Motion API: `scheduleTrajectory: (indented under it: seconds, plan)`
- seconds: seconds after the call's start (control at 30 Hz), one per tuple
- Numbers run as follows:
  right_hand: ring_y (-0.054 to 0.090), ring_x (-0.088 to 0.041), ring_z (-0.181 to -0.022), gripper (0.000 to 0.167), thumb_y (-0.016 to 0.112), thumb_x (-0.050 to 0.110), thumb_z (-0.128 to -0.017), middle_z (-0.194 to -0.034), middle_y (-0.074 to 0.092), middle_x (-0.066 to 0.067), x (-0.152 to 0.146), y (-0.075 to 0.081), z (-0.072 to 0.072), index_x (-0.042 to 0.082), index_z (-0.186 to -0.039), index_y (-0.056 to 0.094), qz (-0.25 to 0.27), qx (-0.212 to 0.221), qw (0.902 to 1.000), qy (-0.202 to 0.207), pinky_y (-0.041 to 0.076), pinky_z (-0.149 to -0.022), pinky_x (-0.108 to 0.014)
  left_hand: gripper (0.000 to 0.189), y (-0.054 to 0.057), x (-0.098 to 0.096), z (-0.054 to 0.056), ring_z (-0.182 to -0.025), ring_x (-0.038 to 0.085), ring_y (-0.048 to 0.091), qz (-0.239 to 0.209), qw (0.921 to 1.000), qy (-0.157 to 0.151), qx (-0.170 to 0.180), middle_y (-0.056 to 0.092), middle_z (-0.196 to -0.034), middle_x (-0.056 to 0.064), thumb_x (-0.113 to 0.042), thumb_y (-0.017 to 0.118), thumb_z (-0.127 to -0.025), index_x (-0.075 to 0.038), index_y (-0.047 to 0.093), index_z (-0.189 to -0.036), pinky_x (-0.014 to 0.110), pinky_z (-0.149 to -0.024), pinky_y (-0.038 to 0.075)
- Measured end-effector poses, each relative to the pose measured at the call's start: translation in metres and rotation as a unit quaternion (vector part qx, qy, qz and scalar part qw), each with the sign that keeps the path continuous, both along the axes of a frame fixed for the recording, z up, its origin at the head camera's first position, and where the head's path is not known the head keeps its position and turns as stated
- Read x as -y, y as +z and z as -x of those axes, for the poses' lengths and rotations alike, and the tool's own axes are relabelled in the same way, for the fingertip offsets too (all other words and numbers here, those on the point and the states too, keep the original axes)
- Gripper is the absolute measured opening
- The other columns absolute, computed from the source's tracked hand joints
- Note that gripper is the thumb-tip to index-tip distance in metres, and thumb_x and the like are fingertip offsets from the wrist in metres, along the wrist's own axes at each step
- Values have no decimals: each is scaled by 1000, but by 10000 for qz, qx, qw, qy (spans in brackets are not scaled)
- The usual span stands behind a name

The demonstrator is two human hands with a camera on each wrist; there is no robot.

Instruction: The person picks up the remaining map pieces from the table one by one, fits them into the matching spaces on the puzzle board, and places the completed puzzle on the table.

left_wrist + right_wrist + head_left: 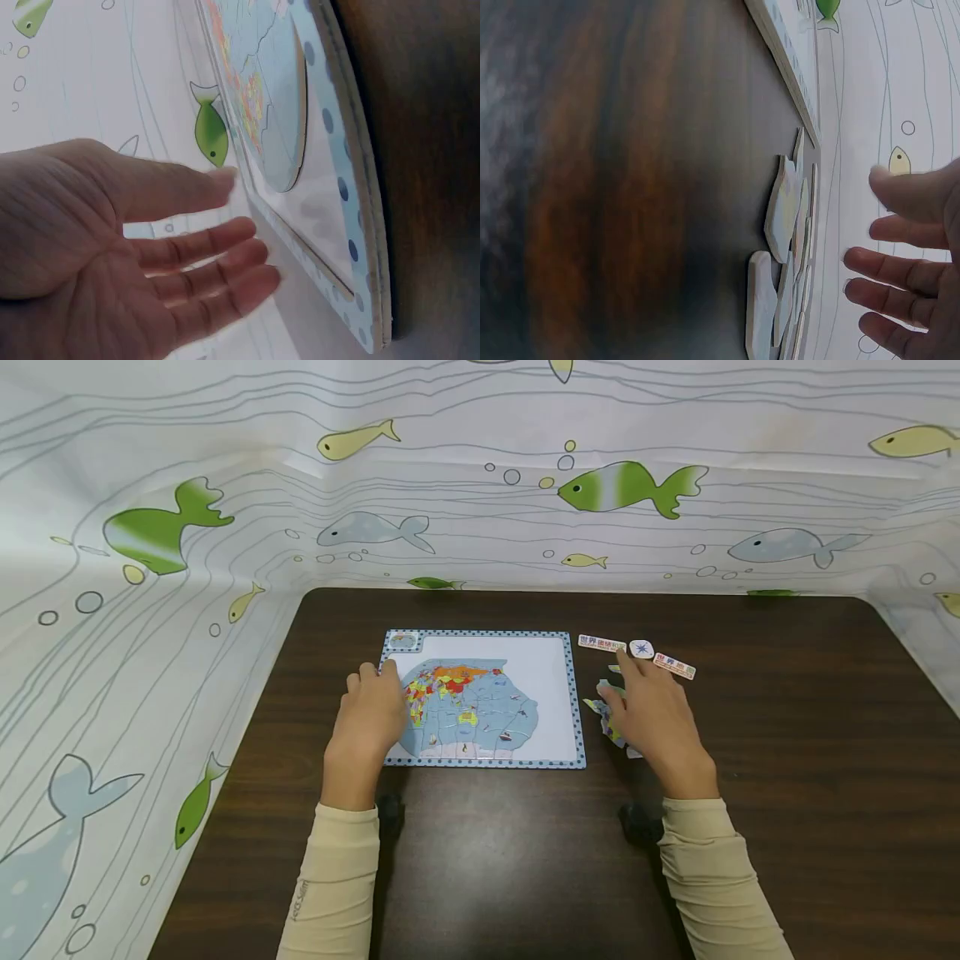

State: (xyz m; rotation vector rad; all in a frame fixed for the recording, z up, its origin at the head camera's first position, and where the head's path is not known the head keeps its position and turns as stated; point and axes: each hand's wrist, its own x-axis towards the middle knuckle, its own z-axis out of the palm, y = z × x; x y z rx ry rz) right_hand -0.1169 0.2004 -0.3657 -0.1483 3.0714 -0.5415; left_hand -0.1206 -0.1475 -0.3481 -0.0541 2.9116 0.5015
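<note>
A world map puzzle [472, 710], partly assembled, lies inside a white board with a blue dotted frame [577, 727]. My left hand [367, 706] is over the board's left edge, its fingers loosely bent. In the left wrist view nothing sits between that hand's thumb and fingers [202, 247]. To the right of the board, my right hand [652, 714] hovers over a small cluster of loose puzzle pieces [609, 718], partly hiding them. The right wrist view shows its fingers [892, 270] spread and holding nothing, apart from the pieces [782, 210].
Two label strips, one [602, 643] by the board's top right corner and another [675, 666] farther right, flank a compass-rose piece [641, 649]. Everything lies on a dark wooden table [510, 860]. A white sheet with printed fish [630, 487] stands behind and at the left.
</note>
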Motion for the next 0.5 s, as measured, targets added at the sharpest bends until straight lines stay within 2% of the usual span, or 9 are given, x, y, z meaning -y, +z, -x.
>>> scheduleTrajectory:
  seconds: [0.1, 0.23, 0.33, 0.5]
  plan:
    - [47, -57, -142, 59, 61, 22, -109, -153, 51, -38, -2, -1, 0, -8, -157, 46, -59, -93, 9999, -127, 37, -118, -73, 52, 1, 1, 1, -127, 55, 48, -74, 9996, 161, 227, 44, -143, 43, 6, 52, -105, 17, 38, -153, 63, -100, 52]
    - [53, -57, -134, 49, 66, 18, -105, -145, 58, -38, -5, -3, 0, -9, -146, 59, -121, -196, 9995, -235, 42, -112, -72, 54, -1, 3, 3, -130, 57, 48, -147, 9975, 506, 469, 42, -144, 44, 7, 52, -103, 19, 34, -152, 64, -101, 53]
    - [56, -57, -131, 46, 68, 16, -104, -142, 60, -38, -7, -4, 1, -8, -142, 62, -117, -231, 9991, -338, 45, -109, -73, 51, -3, 4, 3, -128, 57, 49, -170, 9960, 678, 560, 42, -143, 45, 6, 52, -103, 20, 35, -149, 64, -98, 54]
    - [56, -57, -131, 44, 69, 15, -102, -142, 60, -39, -10, -6, 2, -7, -141, 64, -155, -249, 9988, -403, 47, -105, -73, 49, -6, 6, 3, -128, 60, 51, -156, 9948, 792, 629, 42, -142, 48, 5, 50, -103, 23, 35, -146, 66, -99, 54]
